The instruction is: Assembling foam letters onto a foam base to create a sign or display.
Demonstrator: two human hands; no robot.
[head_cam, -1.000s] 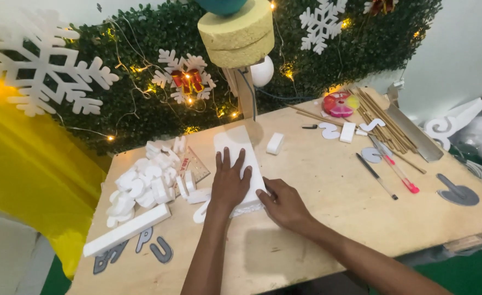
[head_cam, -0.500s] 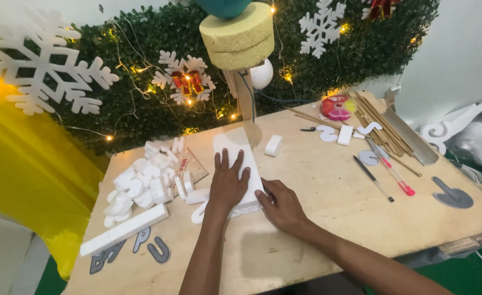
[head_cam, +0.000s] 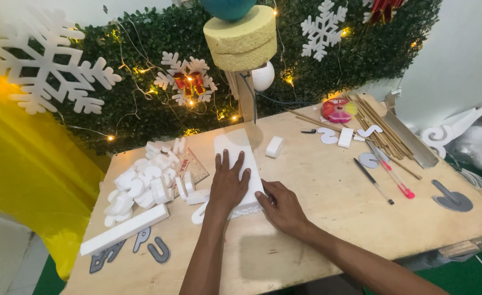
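Observation:
A long white foam slab (head_cam: 235, 150) lies on the wooden table (head_cam: 328, 207), pointing away from me toward an upright wooden post (head_cam: 246, 98). My left hand (head_cam: 228, 184) lies flat on the slab's near half, fingers spread. At the slab's near right corner, my right hand (head_cam: 282, 206) grips the edge with curled fingers. A small white foam block (head_cam: 274, 146) sits just right of the slab.
A heap of white foam cut-outs (head_cam: 142, 183) and a foam bar (head_cam: 124, 230) lie at left, with grey letter templates (head_cam: 134, 251) in front. Wooden sticks (head_cam: 375, 123), pens (head_cam: 391, 175), a metal ruler (head_cam: 410, 139) and a grey template (head_cam: 452, 198) sit at right.

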